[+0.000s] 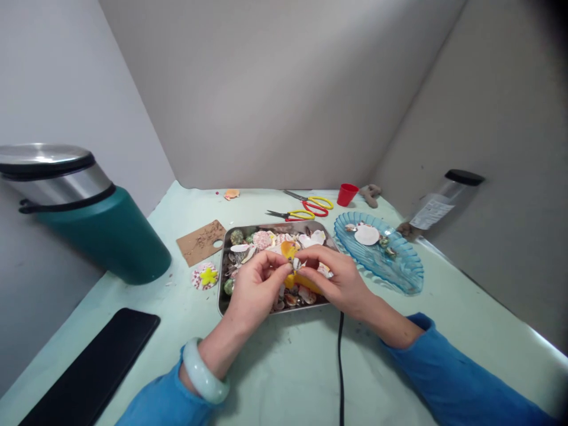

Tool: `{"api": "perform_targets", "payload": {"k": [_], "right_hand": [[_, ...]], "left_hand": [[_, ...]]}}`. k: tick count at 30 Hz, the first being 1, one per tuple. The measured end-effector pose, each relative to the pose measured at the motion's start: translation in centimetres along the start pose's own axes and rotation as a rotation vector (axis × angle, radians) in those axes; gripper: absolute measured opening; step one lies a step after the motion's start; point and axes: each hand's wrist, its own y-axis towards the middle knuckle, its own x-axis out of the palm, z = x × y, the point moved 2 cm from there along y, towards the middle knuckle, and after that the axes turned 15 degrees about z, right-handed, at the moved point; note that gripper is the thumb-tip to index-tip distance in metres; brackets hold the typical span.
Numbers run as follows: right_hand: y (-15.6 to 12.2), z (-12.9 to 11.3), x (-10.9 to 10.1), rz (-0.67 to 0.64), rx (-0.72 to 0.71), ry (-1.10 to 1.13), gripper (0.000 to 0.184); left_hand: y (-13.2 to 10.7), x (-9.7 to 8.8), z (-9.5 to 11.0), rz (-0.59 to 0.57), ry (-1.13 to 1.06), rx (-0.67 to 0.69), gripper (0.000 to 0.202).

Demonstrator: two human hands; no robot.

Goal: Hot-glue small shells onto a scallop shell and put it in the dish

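Over a metal tray [220, 290] heaped with seashells, my left hand [255, 284] and my right hand [344, 278] meet fingertip to fingertip. Both pinch a small white-and-dark shell [296, 264] between thumbs and forefingers. Fingers hide part of it, so its exact form is unclear. Beneath my hands a yellow tool [313, 285], possibly a glue gun, rests on the shells, largely covered. A black cord [341, 361] runs from near it toward the front edge. Left of the tray lies a speckled shell disc [198, 278] with a yellow starfish-like piece [208, 276] on it.
A blue scalloped plate [406, 275] at right holds a white shell [367, 235] and small pieces. Scissors [317, 204], a red cup [347, 194] and a brown board [197, 245] lie behind. A green tumbler [102, 236], dark phone-like slab [93, 367] and clear bottle [437, 207] flank the sides.
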Motion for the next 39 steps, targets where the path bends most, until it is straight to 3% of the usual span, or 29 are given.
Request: {"api": "perform_targets", "payload": {"k": [8,11,15,31,39], "right_hand": [[0.21,-0.04,-0.07,0.007,0.031,0.041,0.013],[0.22,-0.08,-0.06,0.003,0.015,0.061,0.014],[0.22,-0.15,-0.02,0.008,-0.002,0.057,0.015],[0.01,-0.08,-0.17,0.016,-0.029,0.041,0.022],[-0.13,-0.08,-0.21,0.044,0.005,0.037,0.022]], "left_hand": [[-0.10,-0.19,0.37,-0.003,-0.057,0.029,0.031],[-0.26,-0.07,0.48,-0.054,0.006,0.068,0.034],[-0.31,0.01,0.46,-0.037,0.056,0.086,0.036],[-0.28,0.03,0.45,-0.033,0.119,0.145,0.027],[-0.26,-0.02,0.29,-0.039,0.049,0.050,0.031]]}}
